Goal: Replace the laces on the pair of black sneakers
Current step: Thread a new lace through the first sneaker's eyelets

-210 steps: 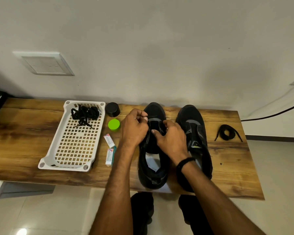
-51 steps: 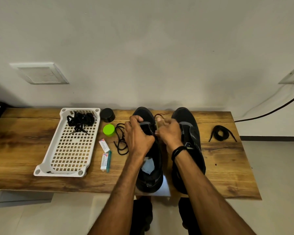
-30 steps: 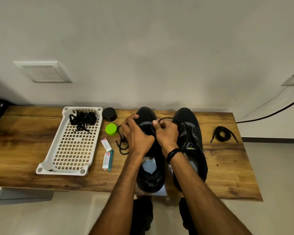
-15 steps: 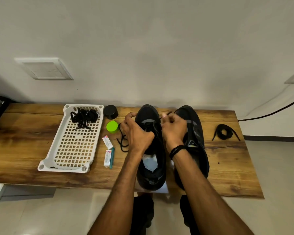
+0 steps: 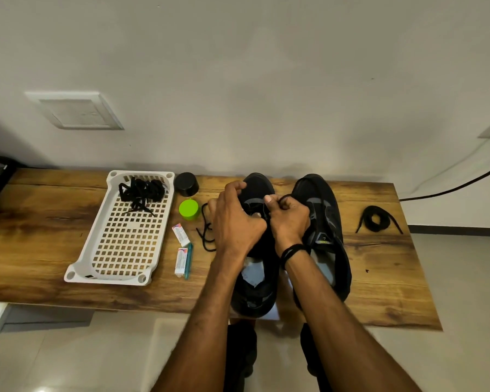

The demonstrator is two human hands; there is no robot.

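Note:
Two black sneakers stand side by side on the wooden table (image 5: 40, 250), toes toward the wall. Both hands work over the left sneaker (image 5: 256, 281) near its toe. My left hand (image 5: 235, 219) grips the shoe's left side with curled fingers, and a black lace (image 5: 205, 232) trails from under it onto the table. My right hand (image 5: 287, 219) pinches the lace's other end above the eyelets. The right sneaker (image 5: 326, 230) stands untouched. A coiled black lace (image 5: 375, 219) lies at the right. A tangle of black laces (image 5: 140, 192) sits in the white basket (image 5: 116, 250).
Between the basket and the shoes lie a black cap (image 5: 186, 183), a green lid (image 5: 189, 209), two small white tubes (image 5: 180, 234) and a teal pen (image 5: 188, 260). A white paper (image 5: 272, 314) lies under the left sneaker. A black cable (image 5: 450, 189) runs along the wall at right.
My hands have drawn closer over the left sneaker's toe end. The right hand has raised the lace end; the loose lace still trails left of the shoe.

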